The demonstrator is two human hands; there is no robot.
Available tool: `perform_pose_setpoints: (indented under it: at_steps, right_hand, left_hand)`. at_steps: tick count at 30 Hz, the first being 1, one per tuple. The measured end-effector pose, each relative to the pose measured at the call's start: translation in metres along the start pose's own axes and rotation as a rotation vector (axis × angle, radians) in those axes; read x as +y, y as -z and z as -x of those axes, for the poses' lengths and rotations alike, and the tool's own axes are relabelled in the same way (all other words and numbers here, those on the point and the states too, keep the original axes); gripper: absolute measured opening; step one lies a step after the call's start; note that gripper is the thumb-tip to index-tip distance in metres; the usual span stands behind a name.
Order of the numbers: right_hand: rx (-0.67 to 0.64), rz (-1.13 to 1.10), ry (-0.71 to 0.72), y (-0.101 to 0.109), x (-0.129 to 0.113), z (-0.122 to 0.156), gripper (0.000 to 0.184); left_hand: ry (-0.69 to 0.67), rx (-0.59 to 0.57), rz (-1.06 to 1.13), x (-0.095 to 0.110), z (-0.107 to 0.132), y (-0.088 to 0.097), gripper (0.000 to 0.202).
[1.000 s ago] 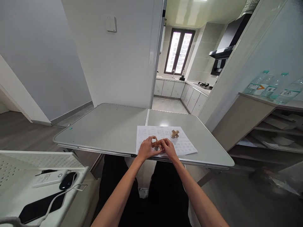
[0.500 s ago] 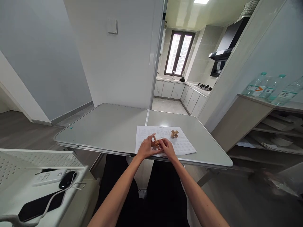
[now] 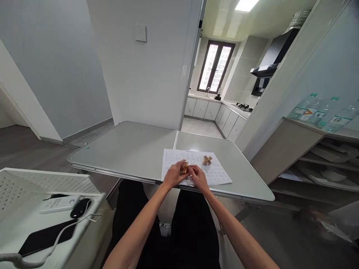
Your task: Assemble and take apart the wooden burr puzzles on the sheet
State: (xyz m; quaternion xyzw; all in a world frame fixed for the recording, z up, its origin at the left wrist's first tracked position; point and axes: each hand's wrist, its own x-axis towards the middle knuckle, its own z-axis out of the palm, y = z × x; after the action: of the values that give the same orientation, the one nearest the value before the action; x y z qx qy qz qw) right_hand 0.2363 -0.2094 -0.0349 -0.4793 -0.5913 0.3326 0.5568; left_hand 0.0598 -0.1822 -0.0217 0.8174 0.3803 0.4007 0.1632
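Note:
Near the table's front edge, my left hand [image 3: 173, 175] is closed around a small wooden burr puzzle [image 3: 184, 167] made of interlocking sticks. My right hand [image 3: 198, 176] pinches at the puzzle's right side, and its fingertips hide part of the wood. Both hands are over a printed white sheet [image 3: 218, 173] lying on the table. Just beyond my right hand, a second wooden burr puzzle [image 3: 207, 160] with a cross-like shape rests on the same paper.
The grey folding table [image 3: 134, 149] has a seam across it. At left, a white cart [image 3: 14, 228] holds a black phone [image 3: 46, 236], a white device [image 3: 60, 204] and a cable. Plastic bottles [image 3: 339, 118] stand on a shelf unit [image 3: 291, 149] at right.
The wooden puzzle between my hands has been turned; its stick that stuck up and out is now more enclosed by my left fingers. The camera view has tilted slightly.

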Motion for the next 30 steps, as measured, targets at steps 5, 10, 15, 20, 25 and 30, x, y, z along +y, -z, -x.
perform_pose_setpoints:
  at_steps: [5, 10, 15, 20, 25, 30]
  right_hand:
    - [-0.020, 0.034, 0.021, 0.005, -0.001, 0.010, 0.038]
    - [-0.080, 0.081, 0.053, 0.016, -0.001, 0.018, 0.030]
    - [-0.058, 0.169, 0.098, 0.019, 0.002, 0.021, 0.026]
    - [0.002, 0.221, 0.143, 0.014, 0.008, 0.018, 0.026]
    - [0.037, 0.235, 0.162, 0.011, 0.014, 0.019, 0.024]
    - [0.045, 0.246, 0.166, 0.010, 0.014, 0.023, 0.022]
  left_hand:
    - [0.014, 0.006, 0.007, 0.001, 0.003, 0.000, 0.103]
    - [-0.024, -0.050, 0.009, 0.004, 0.005, 0.002, 0.110]
    - [-0.022, -0.056, -0.008, 0.004, 0.002, 0.002, 0.108]
    - [-0.009, -0.052, -0.025, 0.003, 0.000, 0.003, 0.102]
    - [-0.005, -0.045, -0.034, 0.005, 0.002, 0.004, 0.096]
    - [-0.014, -0.053, -0.017, 0.004, 0.003, 0.003, 0.107]
